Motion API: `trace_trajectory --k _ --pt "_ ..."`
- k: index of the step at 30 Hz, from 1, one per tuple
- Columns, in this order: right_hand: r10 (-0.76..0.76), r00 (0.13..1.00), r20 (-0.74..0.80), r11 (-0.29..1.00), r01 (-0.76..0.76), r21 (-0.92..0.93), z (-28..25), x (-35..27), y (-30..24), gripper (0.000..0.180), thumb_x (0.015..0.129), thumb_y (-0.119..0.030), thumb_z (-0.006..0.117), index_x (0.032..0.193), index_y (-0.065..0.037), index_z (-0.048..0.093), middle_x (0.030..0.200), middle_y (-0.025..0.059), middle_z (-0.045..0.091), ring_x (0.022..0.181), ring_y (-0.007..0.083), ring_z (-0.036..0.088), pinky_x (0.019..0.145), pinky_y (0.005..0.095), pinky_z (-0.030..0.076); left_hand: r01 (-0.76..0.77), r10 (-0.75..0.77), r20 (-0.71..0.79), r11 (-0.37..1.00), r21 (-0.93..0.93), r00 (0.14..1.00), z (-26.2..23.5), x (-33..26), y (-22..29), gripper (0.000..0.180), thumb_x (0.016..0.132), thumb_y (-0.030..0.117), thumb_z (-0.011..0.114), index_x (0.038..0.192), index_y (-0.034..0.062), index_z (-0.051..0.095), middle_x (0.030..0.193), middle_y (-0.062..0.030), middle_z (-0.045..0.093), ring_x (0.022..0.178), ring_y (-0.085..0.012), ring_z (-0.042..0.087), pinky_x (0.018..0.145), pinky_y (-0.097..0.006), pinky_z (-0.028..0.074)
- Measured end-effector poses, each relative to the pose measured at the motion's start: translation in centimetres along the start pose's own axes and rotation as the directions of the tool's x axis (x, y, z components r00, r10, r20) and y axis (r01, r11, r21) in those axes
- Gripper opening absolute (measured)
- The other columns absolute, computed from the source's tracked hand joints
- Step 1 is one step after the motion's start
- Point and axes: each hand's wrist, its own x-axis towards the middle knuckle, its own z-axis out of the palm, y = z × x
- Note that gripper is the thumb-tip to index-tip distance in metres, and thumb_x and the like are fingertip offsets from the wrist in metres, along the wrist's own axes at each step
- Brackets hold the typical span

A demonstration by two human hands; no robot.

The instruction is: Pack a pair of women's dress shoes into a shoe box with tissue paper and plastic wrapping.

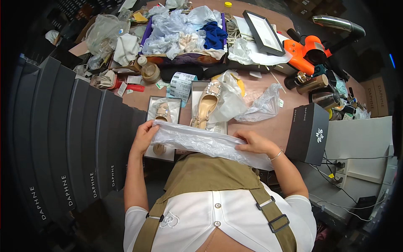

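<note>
A long, crinkled strip of white wrapping [201, 140], thin and translucent, stretches between my hands in front of the apron. My left hand [145, 135] pinches its left end. Toward its right part, my right hand [254, 142] grips the upper edge between thumb and fingers. Just beyond lies a beige shoe [206, 107] with a jewelled buckle, resting in an open box [195, 90] beside white tissue paper [228, 96]. Left of it, a second beige shoe [161, 111] sits in a narrow box lid [150, 143]; the wrapping and my left hand partly cover it.
Dark shoe boxes [79, 138] stand stacked at the left, and another dark box [308, 132] stands at the right. Crumpled plastic [266, 105] lies on the table. Behind are a bin of wrappings [180, 31], a glue bottle [149, 70] and an orange heat gun [302, 54].
</note>
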Motion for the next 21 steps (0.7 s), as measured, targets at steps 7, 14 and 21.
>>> trace_trajectory --k 7,14,21 --pt "0.530 0.803 -0.272 0.421 -0.528 -0.738 -4.8 -7.6 8.2 0.018 0.078 -0.011 0.062 0.092 -0.001 0.065 0.090 0.0172 0.068 0.085 0.0347 0.065 0.073 0.0427 0.052 0.021 -0.068 -0.165 0.963 -0.269 0.984 -0.5 0.4 -1.2 0.018 0.093 0.012 0.052 0.106 0.0000 0.058 0.095 -0.0029 0.063 0.082 -0.0078 0.060 0.074 -0.023 0.048" --pt "-0.335 0.937 -0.096 0.889 0.281 -0.360 1.7 9.2 -2.7 0.044 0.082 -0.023 0.067 0.117 -0.001 0.054 0.111 0.0218 0.059 0.099 0.0375 0.057 0.086 0.0413 0.047 -0.096 0.068 -0.109 0.955 -0.280 0.992 0.9 -1.2 0.8 0.016 0.093 0.011 0.053 0.106 0.0013 0.058 0.093 -0.0011 0.062 0.083 -0.0044 0.057 0.074 -0.020 0.045" --pt "0.003 0.975 -0.222 0.973 -0.054 -0.225 0.8 8.1 -0.6 0.022 0.084 -0.009 0.051 0.105 -0.001 0.053 0.074 0.0257 0.059 0.074 0.0423 0.059 0.066 0.0473 0.046 0.188 -0.004 -0.397 0.885 0.426 0.918 -4.3 -2.6 -8.5 0.042 0.092 0.028 0.054 0.118 -0.0055 0.057 0.110 -0.0168 0.064 0.098 -0.0244 0.063 0.085 -0.033 0.048"
